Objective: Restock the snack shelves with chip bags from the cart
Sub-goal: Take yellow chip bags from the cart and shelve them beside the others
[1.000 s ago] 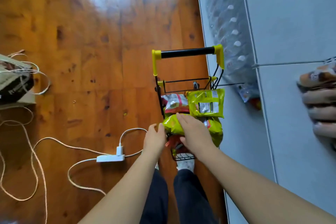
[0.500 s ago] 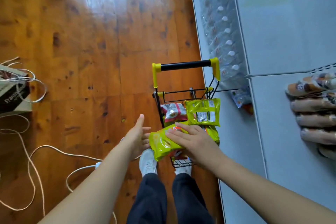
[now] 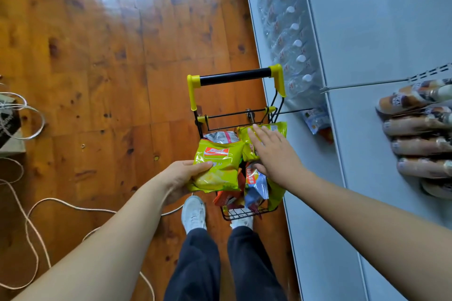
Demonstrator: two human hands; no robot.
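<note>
The left hand (image 3: 179, 179) grips a green chip bag (image 3: 217, 166) by its left edge, thumb over the front, and holds it just above the cart (image 3: 244, 215) at the frame's centre. The right hand (image 3: 271, 154) is spread flat, fingers straight, resting on a second green bag (image 3: 276, 128) at the cart's upper right; more bags, red and blue, are piled under it. The shelf (image 3: 367, 144) runs down the right of the frame, with water bottles (image 3: 291, 32) in its lower tier and brown packets (image 3: 415, 98) at the right edge. The risk I judge likeliest is a slip: the held bag is slick and puffed, caught at one edge only, and could slide out on the lift to the shelf. The loose pile could also shift and spill over the low wire rim if the right hand drags its bag out sideways, and the cable (image 3: 31, 215) looping over the floor at lower left lies near the feet. Compared with half a second ago, the bag has passed from under the right hand into the left hand's grip, and the right hand has moved up to the next bag.
</note>
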